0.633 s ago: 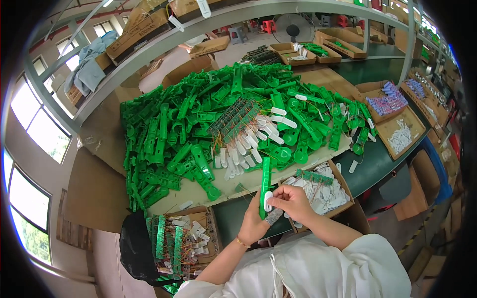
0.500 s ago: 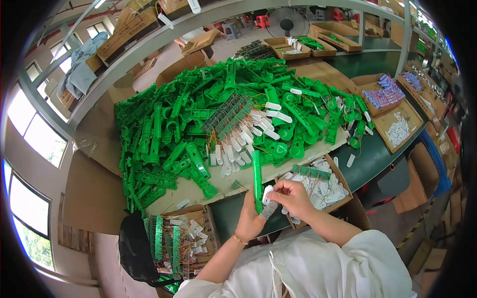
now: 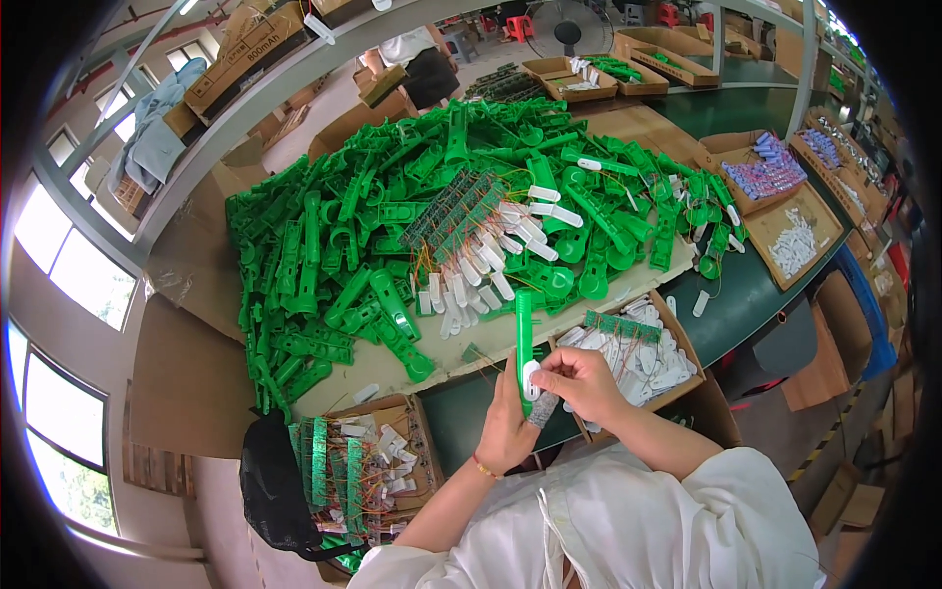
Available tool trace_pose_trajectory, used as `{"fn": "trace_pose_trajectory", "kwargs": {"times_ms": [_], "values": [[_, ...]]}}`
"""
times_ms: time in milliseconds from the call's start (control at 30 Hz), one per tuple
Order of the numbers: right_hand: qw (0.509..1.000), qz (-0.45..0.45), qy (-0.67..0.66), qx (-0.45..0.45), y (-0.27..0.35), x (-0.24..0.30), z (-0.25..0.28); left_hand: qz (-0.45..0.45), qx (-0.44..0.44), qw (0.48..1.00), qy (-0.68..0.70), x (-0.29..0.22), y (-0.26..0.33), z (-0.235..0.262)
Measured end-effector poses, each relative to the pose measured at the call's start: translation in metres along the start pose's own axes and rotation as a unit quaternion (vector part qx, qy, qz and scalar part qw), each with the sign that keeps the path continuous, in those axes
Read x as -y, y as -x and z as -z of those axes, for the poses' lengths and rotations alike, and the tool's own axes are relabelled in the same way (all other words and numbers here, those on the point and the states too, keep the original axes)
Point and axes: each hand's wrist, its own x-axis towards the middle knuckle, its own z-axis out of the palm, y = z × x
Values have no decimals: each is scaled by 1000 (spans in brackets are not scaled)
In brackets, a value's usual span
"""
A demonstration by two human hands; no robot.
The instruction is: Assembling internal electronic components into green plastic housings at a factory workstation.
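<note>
Green plastic handles (image 3: 392, 236) lie heaped across the cardboard sheet (image 3: 392, 368), and that heap serves as the reference point for this report. Below its left end, a carton (image 3: 358, 466) holds strips of small circuit boards with white parts. Directly below the heap's middle, the left hand (image 3: 508, 424) is closed around the lower end of one green handle (image 3: 524, 339), held upright and apart from the pile. Just right of it, the right hand (image 3: 581, 381) pinches a small white piece (image 3: 531, 378) against that handle, fingers together on it; whether the piece is fully seated cannot be told. Below the heap's right end, a second carton (image 3: 633, 348) holds loose white pieces and another board strip. Farther right, trays (image 3: 800, 231) of white and purple parts sit at the table edge.

Judged from the lie of things, one unit is in hand mid-fitting, while the great bulk of handles looks unfitted. No stack of finished units can be picked out.
</note>
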Motion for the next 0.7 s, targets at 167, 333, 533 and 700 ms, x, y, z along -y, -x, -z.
{"fn": "trace_pose_trajectory", "kwargs": {"times_ms": [167, 333, 533, 700], "values": [[1000, -3, 0, 4, 2, 1, 1, -2, 7, 998, -62, -3, 4, 3], [999, -15, 38, 13, 4, 4, 1, -6, 0, 989, -148, 1, 9, 1], [999, 1, 47, 20, 5, -5, 2, -6, 6, 989, -146, 2, 11, 1], [999, -16, 16, 43, 6, -12, -1, 3, -16, 998, -63, 5, 18, 4]]}}
